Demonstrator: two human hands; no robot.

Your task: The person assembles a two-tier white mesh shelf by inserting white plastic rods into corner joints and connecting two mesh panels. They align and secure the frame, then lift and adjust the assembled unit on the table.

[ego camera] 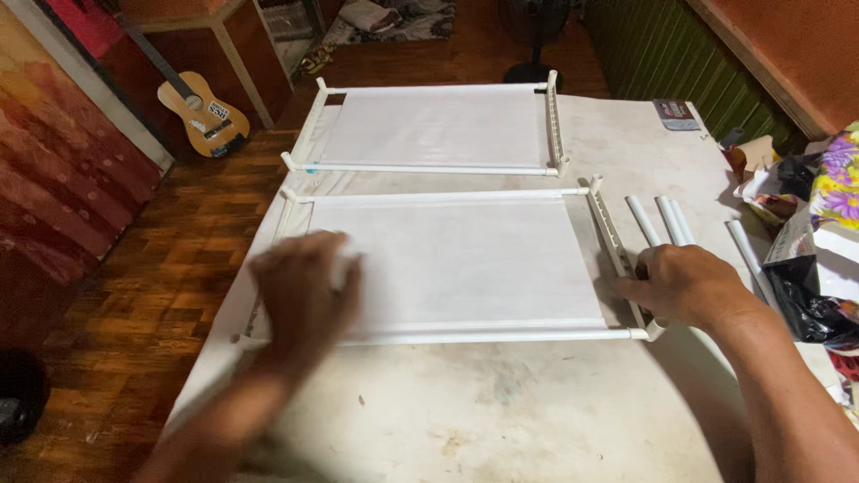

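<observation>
Taking the near white fabric shelf frame (447, 264) as our landmark, we read the scene from left to right. Far to its upper left, a small guitar (199, 109) leans against wooden furniture on the parquet floor (134, 295). At the frame's left end our left hand (302, 291) lies over the fabric panel and the left side rail; it is motion-blurred, the fingers (344, 268) curled down over something pale, and we cannot tell whether they grip it or merely press on it. The frame itself lies flat on the stained white table (465, 402), its long white tubes running along the near and far edges. Directly beyond it, just apart, lies a second frame (434, 125) of the same kind. At the landmark's right end our right hand (684, 284) rests on the perforated side rail (613, 237), the fingers closed loosely around that rail near its front corner. Just right of the rail, loose white tubes (658, 219) lie side by side on the table. Farther right, at the table's edge, we see a heap of bags (819, 268), one black and one with purple flowers.
</observation>
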